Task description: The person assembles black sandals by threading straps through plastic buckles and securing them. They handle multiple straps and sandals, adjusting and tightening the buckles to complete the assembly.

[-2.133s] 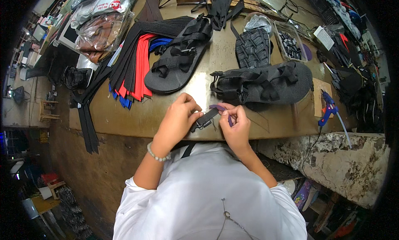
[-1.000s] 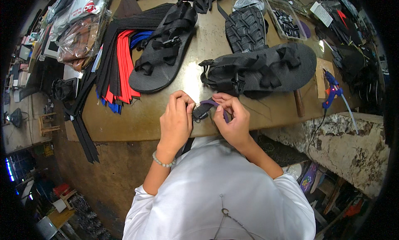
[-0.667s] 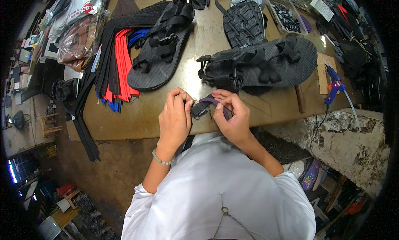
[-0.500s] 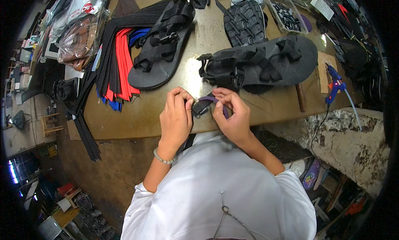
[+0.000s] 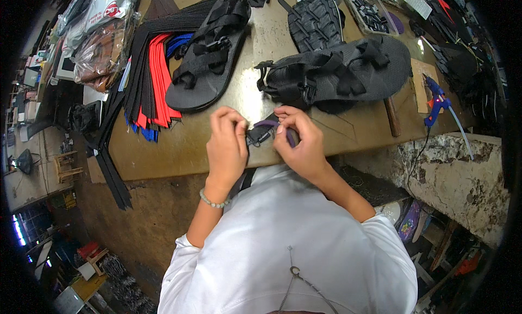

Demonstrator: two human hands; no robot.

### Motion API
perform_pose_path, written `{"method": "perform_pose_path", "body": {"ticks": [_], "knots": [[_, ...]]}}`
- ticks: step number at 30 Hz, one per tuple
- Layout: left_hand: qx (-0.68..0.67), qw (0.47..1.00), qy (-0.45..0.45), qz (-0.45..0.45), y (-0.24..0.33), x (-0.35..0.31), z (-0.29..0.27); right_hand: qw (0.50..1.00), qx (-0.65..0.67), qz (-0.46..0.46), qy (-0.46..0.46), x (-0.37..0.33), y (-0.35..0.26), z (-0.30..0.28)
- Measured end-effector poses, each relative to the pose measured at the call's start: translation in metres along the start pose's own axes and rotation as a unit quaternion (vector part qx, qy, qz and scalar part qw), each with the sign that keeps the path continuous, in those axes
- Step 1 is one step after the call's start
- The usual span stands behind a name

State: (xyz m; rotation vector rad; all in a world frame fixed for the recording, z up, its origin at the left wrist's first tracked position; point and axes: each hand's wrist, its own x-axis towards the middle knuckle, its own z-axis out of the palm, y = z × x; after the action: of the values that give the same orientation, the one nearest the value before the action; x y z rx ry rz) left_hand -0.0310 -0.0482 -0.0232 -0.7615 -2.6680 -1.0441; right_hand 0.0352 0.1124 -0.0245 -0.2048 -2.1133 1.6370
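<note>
Between my two hands, just above the table's near edge, is a black webbing strap with a small dark buckle and a purple strip looped over it. My left hand, wearing a beaded bracelet, pinches the strap's left end, fingers bent. The fingers of my right hand are closed on the right side, where the purple strip curves round. Beyond them, a black strappy sandal lies to the left. Another black sandal lies on its side to the right, nearest my right hand.
Black, red and blue straps lie in a stack at left, some hanging over the table edge. A clear box of buckles, an upturned sole, a wooden handle and a blue glue gun are at right.
Both hands stay closed on the strap and have shifted slightly up and left in view. The purple strip's loop sits a little differently. The sandals keep their places on the table.
</note>
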Motion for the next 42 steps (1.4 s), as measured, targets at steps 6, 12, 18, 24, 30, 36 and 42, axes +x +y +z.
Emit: {"method": "perform_pose_path", "body": {"ticks": [6,12,18,24,30,36,42], "knots": [[-0.099,0.994,0.011,-0.045,0.020,0.001,-0.055,0.992,0.080,0.098,0.004,-0.001,0.002,0.000],[0.025,0.977,-0.166,0.133,0.043,-0.008,-0.045,0.989,0.099,0.114,0.001,0.000,0.001,-0.001],[0.072,0.992,-0.091,0.040,0.042,-0.005,-0.013,0.975,0.181,0.130,0.000,0.004,0.001,-0.007],[0.110,0.990,-0.012,0.092,0.055,-0.013,-0.007,0.960,0.233,0.148,-0.050,0.010,0.001,-0.021],[-0.072,0.993,-0.004,0.098,0.036,-0.007,0.010,0.958,0.236,0.159,-0.047,0.008,0.000,-0.022],[-0.105,0.993,0.046,-0.015,0.033,-0.008,0.015,0.970,0.206,0.118,-0.049,0.001,-0.003,-0.023],[-0.096,0.994,0.048,-0.010,0.031,-0.011,0.018,0.974,0.197,0.097,-0.063,0.001,-0.002,-0.028]]}}
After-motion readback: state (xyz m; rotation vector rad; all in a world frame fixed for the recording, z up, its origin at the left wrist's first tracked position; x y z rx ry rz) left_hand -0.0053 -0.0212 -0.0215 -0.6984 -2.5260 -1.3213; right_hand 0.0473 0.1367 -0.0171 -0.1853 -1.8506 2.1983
